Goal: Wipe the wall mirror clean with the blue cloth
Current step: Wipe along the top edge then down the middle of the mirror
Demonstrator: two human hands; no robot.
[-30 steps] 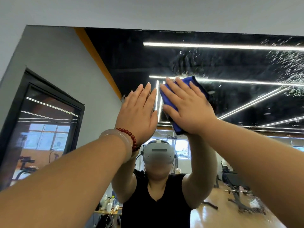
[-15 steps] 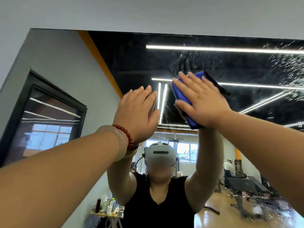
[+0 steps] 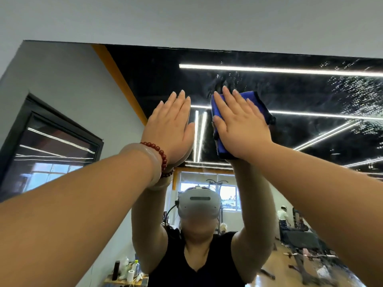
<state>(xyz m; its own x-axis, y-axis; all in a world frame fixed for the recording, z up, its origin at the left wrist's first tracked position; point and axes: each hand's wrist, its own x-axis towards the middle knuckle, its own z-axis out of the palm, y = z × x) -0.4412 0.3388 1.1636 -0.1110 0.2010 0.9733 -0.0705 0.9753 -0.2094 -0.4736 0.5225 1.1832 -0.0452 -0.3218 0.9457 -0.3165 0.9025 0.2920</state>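
Observation:
The wall mirror fills most of the view and reflects a dark ceiling with light strips. My right hand lies flat with straight fingers on the folded blue cloth, pressing it against the upper glass. My left hand, with a red bead bracelet at the wrist, rests flat and open on the glass just left of the cloth. White droplets and smears speckle the glass above the cloth and at the upper right.
The mirror's top edge meets the grey wall above. Reflected in the glass are my own body and headset, a dark framed panel at left, a small table with bottles and gym equipment.
My right hand has slid the blue cloth upward and a little to the right on the glass. My left hand stays flat on the mirror beside it.

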